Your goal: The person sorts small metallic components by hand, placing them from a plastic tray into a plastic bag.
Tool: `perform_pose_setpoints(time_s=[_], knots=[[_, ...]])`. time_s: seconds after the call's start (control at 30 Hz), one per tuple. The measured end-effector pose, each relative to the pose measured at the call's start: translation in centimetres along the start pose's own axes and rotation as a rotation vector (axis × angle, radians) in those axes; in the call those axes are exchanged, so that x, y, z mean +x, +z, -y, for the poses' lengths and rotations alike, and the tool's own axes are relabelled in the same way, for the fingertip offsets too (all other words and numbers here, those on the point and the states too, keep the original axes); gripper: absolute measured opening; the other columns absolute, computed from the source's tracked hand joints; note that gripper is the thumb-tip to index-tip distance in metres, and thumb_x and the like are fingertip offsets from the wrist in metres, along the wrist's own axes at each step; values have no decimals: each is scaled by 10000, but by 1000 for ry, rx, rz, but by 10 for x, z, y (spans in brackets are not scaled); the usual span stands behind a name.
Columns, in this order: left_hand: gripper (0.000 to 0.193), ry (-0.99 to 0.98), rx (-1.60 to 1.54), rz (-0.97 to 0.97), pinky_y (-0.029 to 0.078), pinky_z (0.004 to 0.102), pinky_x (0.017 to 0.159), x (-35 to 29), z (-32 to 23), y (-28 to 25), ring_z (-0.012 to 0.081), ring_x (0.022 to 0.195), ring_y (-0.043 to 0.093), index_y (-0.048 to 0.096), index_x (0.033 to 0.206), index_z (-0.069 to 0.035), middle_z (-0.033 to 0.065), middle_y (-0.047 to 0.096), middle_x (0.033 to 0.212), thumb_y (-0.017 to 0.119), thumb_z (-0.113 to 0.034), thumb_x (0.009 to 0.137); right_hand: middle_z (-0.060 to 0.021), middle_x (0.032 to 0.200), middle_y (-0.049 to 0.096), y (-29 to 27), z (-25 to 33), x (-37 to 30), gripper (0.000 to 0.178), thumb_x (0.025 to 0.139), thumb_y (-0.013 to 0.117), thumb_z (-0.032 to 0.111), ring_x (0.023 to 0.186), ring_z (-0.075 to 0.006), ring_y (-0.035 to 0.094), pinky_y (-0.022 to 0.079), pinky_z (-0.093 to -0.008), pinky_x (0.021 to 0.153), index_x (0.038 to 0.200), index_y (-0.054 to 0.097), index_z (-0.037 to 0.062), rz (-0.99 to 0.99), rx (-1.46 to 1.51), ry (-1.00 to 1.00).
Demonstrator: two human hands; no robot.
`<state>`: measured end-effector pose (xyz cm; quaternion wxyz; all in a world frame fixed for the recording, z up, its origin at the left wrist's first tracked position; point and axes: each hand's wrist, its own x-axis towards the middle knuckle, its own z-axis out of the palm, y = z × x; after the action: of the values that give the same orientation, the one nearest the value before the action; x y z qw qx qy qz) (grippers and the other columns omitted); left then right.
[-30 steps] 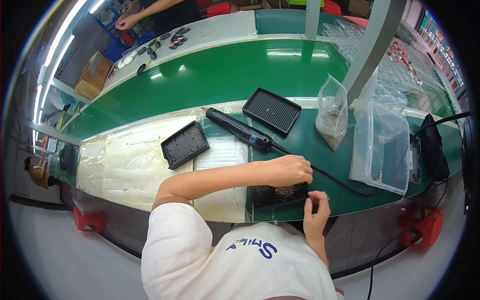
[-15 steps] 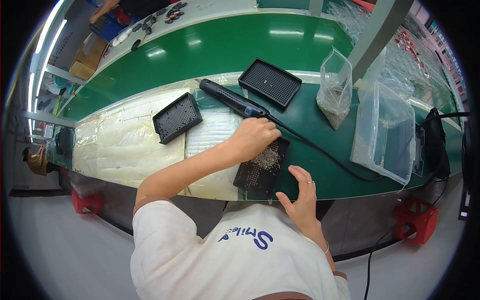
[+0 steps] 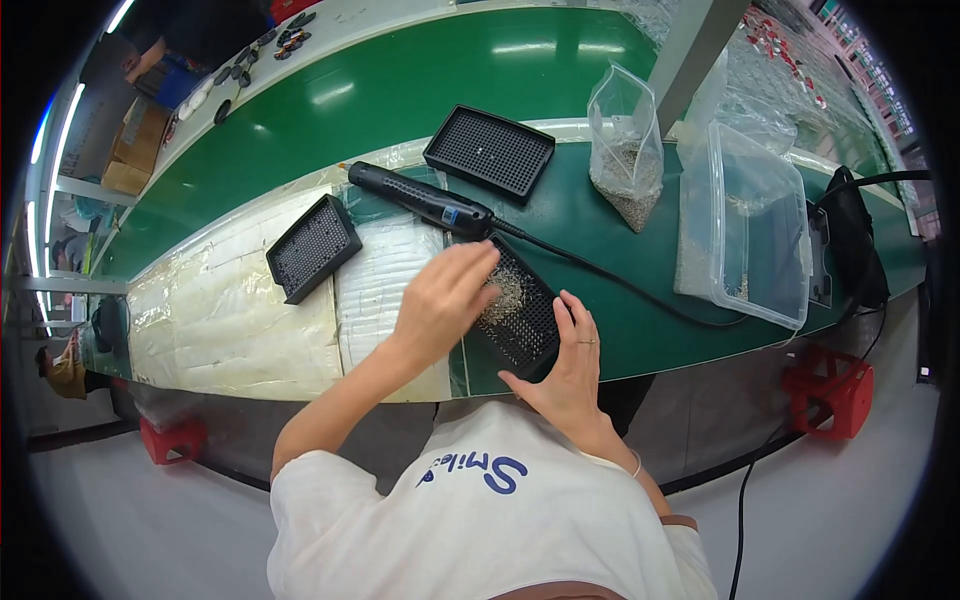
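A black perforated tray [image 3: 530, 318] lies tilted in line near the bench's front edge, a heap of tiny metal pieces [image 3: 505, 298] on its far half. Many of its near holes look filled. Over the heap's left side, my left hand [image 3: 435, 300] has its fingers stretched out, the fingertips at the tray's far left edge. It holds nothing that I can make out. My right hand [image 3: 568, 368], with a ring on one finger, grips the tray's near right corner, thumb on the near side and fingers along the right side.
Behind the tray lies a black corded electric screwdriver [image 3: 420, 198]. Two more black perforated trays, one at left [image 3: 314, 250] and one farther back [image 3: 490, 150], rest nearby. To the right stand a clear bag [image 3: 627, 165] of small pieces and a clear plastic bin [image 3: 755, 230]. A metal post [image 3: 700, 60] rises behind.
My right hand has come from beside the tray onto its corner. My left hand has moved from above the tray's far end to the heap's left side, fingers straightened. The tray has turned.
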<state>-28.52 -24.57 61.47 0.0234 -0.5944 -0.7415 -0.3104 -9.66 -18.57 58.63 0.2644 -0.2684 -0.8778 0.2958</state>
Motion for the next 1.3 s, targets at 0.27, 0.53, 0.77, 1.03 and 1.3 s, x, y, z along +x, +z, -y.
perform_pose_setpoints(time_s=[0.27, 0.53, 0.77, 1.03, 1.3], knots=[[772, 278, -20, 423, 236, 425, 1079, -28, -40, 11, 381, 1307, 284, 402, 1229, 135, 290, 330, 1357, 579, -456, 765, -189, 1311, 374, 7, -10, -1, 923, 559, 809, 263, 1161, -365, 411, 368, -448, 950, 1316, 318, 65, -126, 147, -59], [816, 300, 16, 442, 231, 425, 1081, -17, -17, 2, 329, 1320, 288, 359, 1284, 108, 234, 327, 1387, 598, -460, 749, -183, 1301, 385, -1, -7, 2, 927, 519, 817, 199, 1150, -358, 423, 370, -441, 943, 1304, 337, 89, -120, 192, -55], [847, 268, -49, 436, 219, 422, 1084, -19, -35, 7, 359, 1318, 278, 336, 1291, 121, 265, 306, 1386, 565, -501, 764, -183, 1278, 400, -6, -4, 12, 928, 496, 817, 167, 1127, -354, 432, 369, -442, 930, 1295, 350, 91, -115, 157, -74], [853, 292, 17, 465, 222, 426, 1081, -13, -18, -5, 363, 1317, 277, 326, 1293, 121, 269, 304, 1383, 568, -500, 760, -189, 1283, 393, -13, 0, 8, 929, 484, 829, 169, 1137, -359, 419, 371, -441, 935, 1290, 373, 88, -119, 161, -43], [857, 299, 50, 511, 208, 463, 1078, -15, -21, -9, 360, 1320, 274, 323, 1308, 106, 260, 301, 1392, 601, -475, 742, -175, 1294, 353, -18, 3, 1, 885, 540, 811, 219, 1160, -371, 389, 382, -444, 951, 1311, 383, 146, -80, 206, 27]])
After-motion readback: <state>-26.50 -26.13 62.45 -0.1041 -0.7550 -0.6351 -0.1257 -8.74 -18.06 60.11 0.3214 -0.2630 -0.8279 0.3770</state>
